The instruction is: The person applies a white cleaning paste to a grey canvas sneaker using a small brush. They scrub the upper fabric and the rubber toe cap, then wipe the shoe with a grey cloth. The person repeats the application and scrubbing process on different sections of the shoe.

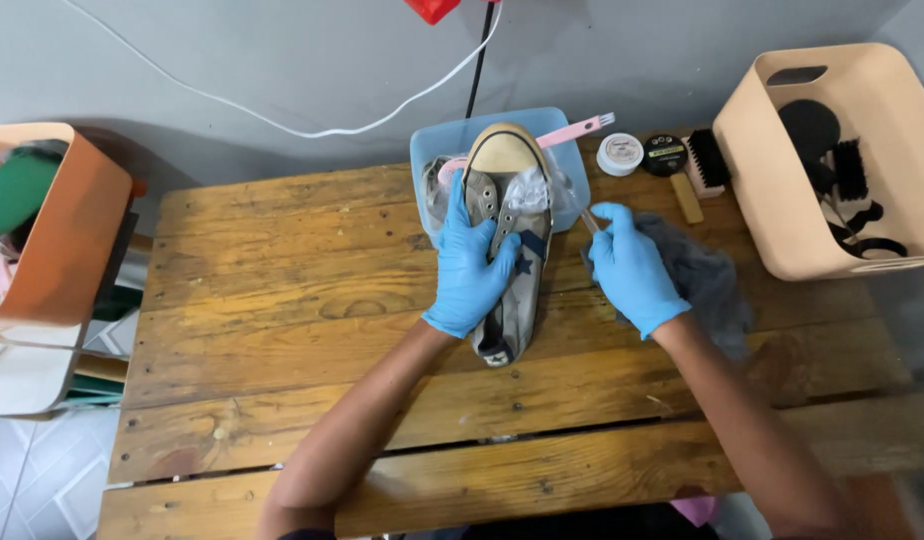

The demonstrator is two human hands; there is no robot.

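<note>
A grey sneaker (506, 235) is held at the centre of the frame, its toe over a light-blue basin (437, 140), gripped by the gloved left hand (469, 265). A thin clear stick (586, 215) is pinched in the gloved right hand (630, 265), above a grey cloth (707, 280) on the wooden surface (282, 290). A beige bin (782, 220) is seen at the upper right.

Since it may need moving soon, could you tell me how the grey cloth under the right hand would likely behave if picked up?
The grey cloth lies crumpled in soft folds, so it would probably droop limply. It looks thin, so likely light. The right hand rests on its edge.
</note>
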